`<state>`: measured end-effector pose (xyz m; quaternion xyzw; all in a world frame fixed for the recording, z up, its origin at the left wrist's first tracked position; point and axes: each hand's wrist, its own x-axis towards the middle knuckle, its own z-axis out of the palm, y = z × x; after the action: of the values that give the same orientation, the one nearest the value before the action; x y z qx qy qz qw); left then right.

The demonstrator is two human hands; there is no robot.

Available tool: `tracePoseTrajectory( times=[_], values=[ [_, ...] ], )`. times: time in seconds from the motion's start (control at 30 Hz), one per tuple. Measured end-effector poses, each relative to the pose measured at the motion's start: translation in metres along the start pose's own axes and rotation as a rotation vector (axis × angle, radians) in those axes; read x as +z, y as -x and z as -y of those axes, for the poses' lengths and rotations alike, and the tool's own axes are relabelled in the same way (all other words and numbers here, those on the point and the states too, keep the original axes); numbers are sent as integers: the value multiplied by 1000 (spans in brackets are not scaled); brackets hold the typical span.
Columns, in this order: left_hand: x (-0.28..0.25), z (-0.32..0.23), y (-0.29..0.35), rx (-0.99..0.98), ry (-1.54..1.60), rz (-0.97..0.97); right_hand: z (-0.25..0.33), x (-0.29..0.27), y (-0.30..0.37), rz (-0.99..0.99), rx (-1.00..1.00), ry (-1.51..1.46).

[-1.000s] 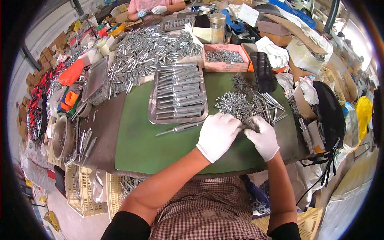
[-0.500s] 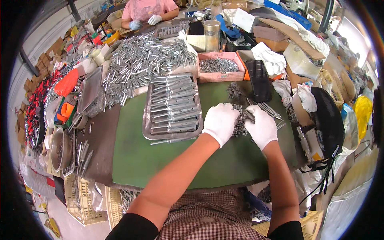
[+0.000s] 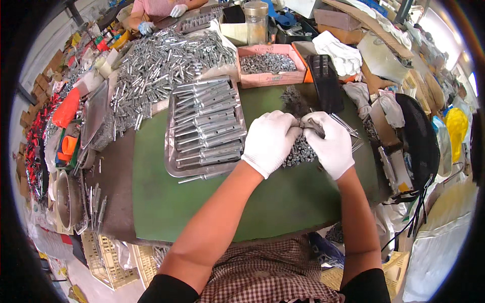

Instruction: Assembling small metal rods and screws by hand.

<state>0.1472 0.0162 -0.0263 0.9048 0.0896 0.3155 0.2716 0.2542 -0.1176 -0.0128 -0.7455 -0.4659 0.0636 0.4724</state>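
Left hand [image 3: 272, 141] and right hand [image 3: 331, 144], apart half a second ago, now meet over small pieces [image 3: 299, 153] on the counter [image 3: 117, 177] — right hand gripping a grey part [image 3: 317, 128]; left hand's hold cannot be told.

From my remote seat, I saw only part of the small grey piece [image 3: 316, 127] in the right grip [image 3: 331, 147]; gloved fingers covered the rest. I couldn't tell whether the left grip [image 3: 270, 143], at mid-frame, touched it. Both hid some of the pile of metal parts [image 3: 299, 154]. The bits [image 3: 268, 63] in the pink box [image 3: 251, 81], upper middle, were too small to identify. The top edge cropped a co-worker [image 3: 156, 7] at upper left; the bottom edge cut the checked apron [image 3: 265, 265].
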Motion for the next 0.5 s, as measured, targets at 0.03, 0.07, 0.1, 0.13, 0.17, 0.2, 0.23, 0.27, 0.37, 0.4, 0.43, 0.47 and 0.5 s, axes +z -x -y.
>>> tracePoseTrajectory(
  times=[0.03,0.07,0.1,0.13,0.17,0.2,0.23,0.27,0.37,0.4,0.43,0.47,0.5],
  values=[
    [0,0,1,-32,-50,46,0,1,2,-35,-51,136],
    [1,-1,2,-1,-104,58,0,1,4,-62,-25,174],
    [1,-2,4,-6,-104,59,-2,0,5,-57,-24,173],
    [0,-4,5,15,-164,159,-5,-3,5,-3,24,282],
    [-1,-6,6,36,-224,258,-8,-6,6,51,71,392],
    [-3,-7,8,65,-155,251,-11,-9,6,58,0,484],
    [-5,-5,7,69,-153,247,-12,-9,7,55,-1,489],
    [-9,-2,6,74,-155,135,-13,-10,9,62,9,478],
    [-20,21,4,106,-226,-131,3,-5,0,117,24,506],
    [-22,17,3,46,-246,-183,5,-3,-2,173,18,552],
    [-25,14,3,-16,-265,-234,5,-1,-3,231,12,598],
    [-25,15,0,-14,-259,-236,3,1,-5,252,-12,608],
    [-27,17,0,-7,-291,-275,5,3,-7,258,-12,608]
  ],
)
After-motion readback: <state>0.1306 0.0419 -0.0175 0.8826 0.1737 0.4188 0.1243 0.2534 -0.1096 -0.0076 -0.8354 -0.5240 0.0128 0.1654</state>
